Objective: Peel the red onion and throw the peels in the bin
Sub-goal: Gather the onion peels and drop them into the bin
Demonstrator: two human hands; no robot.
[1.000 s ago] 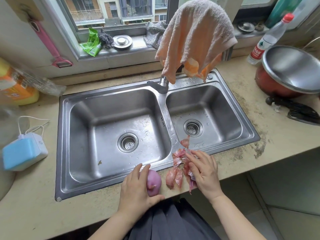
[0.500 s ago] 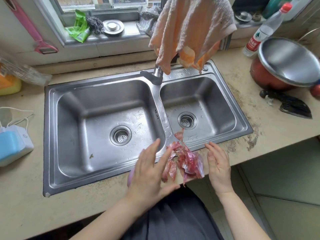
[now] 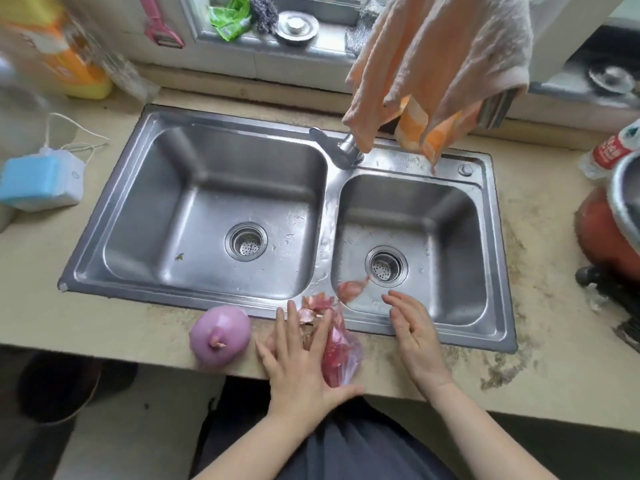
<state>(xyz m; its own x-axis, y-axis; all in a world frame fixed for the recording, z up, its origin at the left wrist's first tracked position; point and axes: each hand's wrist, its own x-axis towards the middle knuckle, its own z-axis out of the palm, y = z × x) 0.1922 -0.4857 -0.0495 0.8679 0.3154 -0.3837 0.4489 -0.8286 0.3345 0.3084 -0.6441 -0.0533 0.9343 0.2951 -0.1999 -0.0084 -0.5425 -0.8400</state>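
Onion (image 3: pixel 220 336) comes first at the left: peeled, pale purple and smooth, it sits by itself on the counter (image 3: pixel 104 320) near the front edge, root end toward the camera, touched by neither hand. It looks parked there so both hands are free for the scraps.

Next to it, the left hand (image 3: pixel 304 355) lies palm down with its fingers straight and spread, pressing on the heap of peels (image 3: pixel 337 348) that rests on the counter lip just in front of the sink (image 3: pixel 498 258). The thumb reaches out to the right under the heap. Nothing is pinched or clasped; the flat hand seems meant to pin the dry skins and sweep them together.

One stray peel (image 3: pixel 351 288) lies apart from the heap, over the near rim of the right basin, close to the drain.

Furthest right, the right hand (image 3: pixel 414 327) hovers edge-on over the sink rim, fingers straight and loosely together, palm turned toward the heap, holding nothing. The wrist comes in from the lower right. Its pose suggests the other half of a scoop: the two open hands would close on the heap from either side. No bin shows in view, so where the peels must be carried cannot be told.
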